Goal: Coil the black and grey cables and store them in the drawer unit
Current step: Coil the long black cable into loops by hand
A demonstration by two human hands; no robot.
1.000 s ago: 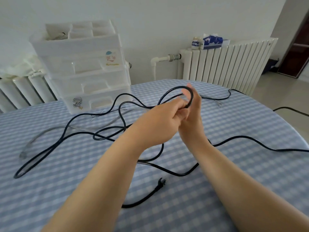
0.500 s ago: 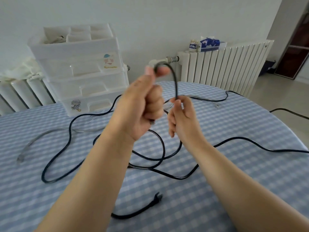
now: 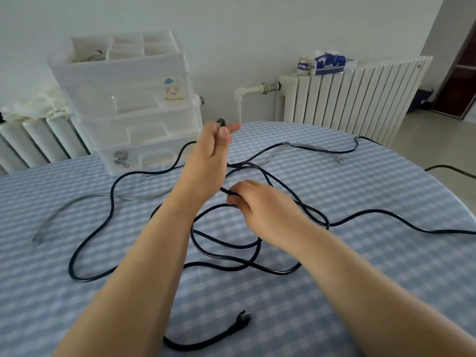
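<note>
I see left grip, frame centre, pinching black cable end aloft; right grip, lower right of it, closed on same strand. Slack sprawls on tabletop toward lower left; right nearer.

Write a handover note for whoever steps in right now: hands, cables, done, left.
Left hand: raised, a bit of black cable at its fingers.
Right hand: pinching the same cable lower down, above the table.
Black cable: mostly sprawled in loose loops, plug end near the front edge.
Grey cable: flat at left, untouched.
Drawer unit: at the back, drawers shut.
Done: no finished coil.
Left: coil both, store them.
</note>
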